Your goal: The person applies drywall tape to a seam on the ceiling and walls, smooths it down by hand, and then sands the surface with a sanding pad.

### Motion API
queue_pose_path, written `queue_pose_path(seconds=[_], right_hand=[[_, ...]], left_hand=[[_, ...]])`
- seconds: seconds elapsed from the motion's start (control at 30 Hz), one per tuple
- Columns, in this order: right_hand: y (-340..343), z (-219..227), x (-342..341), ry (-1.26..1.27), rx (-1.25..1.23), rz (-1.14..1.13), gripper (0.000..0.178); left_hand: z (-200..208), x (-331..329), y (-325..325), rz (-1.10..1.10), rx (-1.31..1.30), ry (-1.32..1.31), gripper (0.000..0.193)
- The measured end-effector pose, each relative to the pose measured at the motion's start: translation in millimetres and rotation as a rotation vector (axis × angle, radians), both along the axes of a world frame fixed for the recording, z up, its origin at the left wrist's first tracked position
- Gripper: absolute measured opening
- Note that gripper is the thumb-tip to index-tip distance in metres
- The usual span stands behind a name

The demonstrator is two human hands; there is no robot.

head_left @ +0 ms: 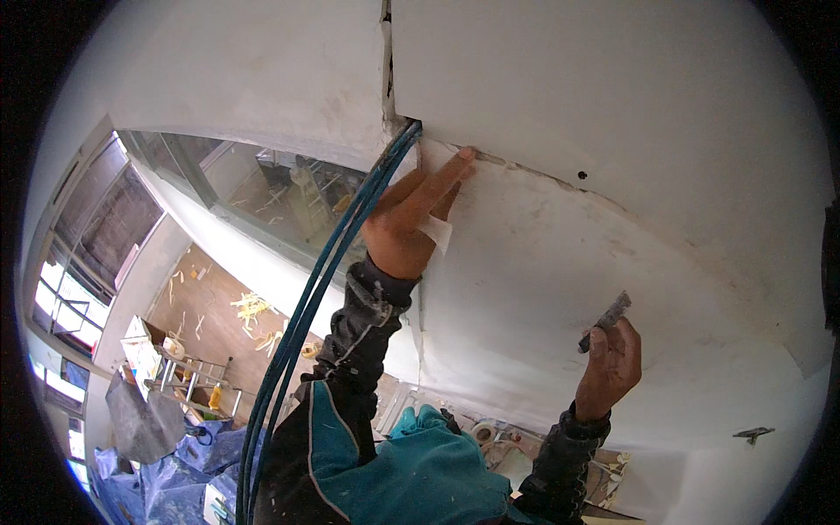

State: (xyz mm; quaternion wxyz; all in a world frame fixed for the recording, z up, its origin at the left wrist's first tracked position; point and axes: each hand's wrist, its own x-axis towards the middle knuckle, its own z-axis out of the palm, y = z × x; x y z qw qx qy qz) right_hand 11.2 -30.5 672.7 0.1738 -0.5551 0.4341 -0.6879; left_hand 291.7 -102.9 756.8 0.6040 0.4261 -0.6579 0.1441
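Note:
My left hand (404,229) reaches up to the white wall panels, its index finger stretched out to touch the horizontal seam (525,171). A small white strip of paper tape (437,233) sticks out from under this hand, apparently gripped by fingers partly hidden from sight. To the lower right, my right hand (615,369) is closed around a putty knife (605,322) with a grey, smeared blade, held a little off the panel. Blue cables (328,254) come out of a dark hole at the seam and hang down past my left wrist.
A vertical crack (388,66) runs up from the cable hole. Left is a glazed opening (280,188). Down below are a stepladder (197,381), blue plastic sheeting (166,481) and yellowish scraps (252,308) on the floor. A small fixing (753,435) protrudes from the wall at right.

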Motion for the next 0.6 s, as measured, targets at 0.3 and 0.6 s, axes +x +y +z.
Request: queue_pose_path(seconds=[0.3,0.6], right_hand=[[1,-2,0,-0.068,0.012,0.076,0.025],[-1,-4,6,-0.051,0.013,0.089,0.025]], left_hand=[[-14,10,3,-0.333,0.009,-0.263,0.032],[-7,-37,-2,-0.131,-0.159,0.202,0.046]])
